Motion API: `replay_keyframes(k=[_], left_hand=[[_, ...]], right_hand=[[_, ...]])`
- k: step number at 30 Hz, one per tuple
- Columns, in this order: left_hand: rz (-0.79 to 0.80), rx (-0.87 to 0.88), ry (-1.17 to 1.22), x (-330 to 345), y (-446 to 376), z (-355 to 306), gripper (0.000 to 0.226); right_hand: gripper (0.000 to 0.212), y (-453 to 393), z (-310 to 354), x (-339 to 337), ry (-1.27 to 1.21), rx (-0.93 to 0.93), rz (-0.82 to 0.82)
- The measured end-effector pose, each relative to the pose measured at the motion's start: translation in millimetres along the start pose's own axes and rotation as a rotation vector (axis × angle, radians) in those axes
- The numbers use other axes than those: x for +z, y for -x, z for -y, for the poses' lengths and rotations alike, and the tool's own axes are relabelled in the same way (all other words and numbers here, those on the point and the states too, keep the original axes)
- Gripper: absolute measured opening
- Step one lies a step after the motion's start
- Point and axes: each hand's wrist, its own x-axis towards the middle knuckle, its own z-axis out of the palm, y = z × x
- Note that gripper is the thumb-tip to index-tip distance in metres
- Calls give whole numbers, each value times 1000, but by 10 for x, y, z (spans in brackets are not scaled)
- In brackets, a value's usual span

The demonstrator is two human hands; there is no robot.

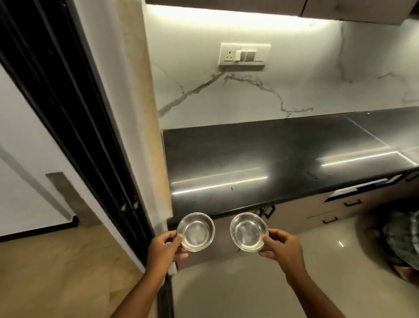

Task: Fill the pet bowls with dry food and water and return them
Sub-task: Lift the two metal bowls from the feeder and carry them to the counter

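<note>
A strip of warm white light under the upper cabinet (226, 2) burns out to pure glare along the top of the marble wall (249, 95) and throws long bright streaks across the glossy black table (260, 159). The room below is dimmer, with a small highlight on the pale floor (249, 283). Straight lines bow towards the edges, and the picture is slightly soft throughout.

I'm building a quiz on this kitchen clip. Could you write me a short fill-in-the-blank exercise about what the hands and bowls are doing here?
1. The left hand and the right hand each hold one clear ____.
2. The left bowl and the right bowl hold no dry ____.
3. Both bowls are held in front of the ____ countertop.
4. The switch plate is mounted on the ____ above the countertop.

Missing words: bowl; food; black; wall
</note>
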Motion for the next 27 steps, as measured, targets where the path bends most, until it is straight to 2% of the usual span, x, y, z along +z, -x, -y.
replay_keyframes(k=[7,20,27], left_hand=[[-10,55,-29,491,-361,-304,19],[-54,10,-83,1119,-1654,-387,19],[-79,-28,-133,1154,-1950,-363,20]], right_hand=[[11,-526,266,-224,-17,-26,-7],[18,-1979,445,325,66,57,0],[18,-2489,334,588,146,127,46]])
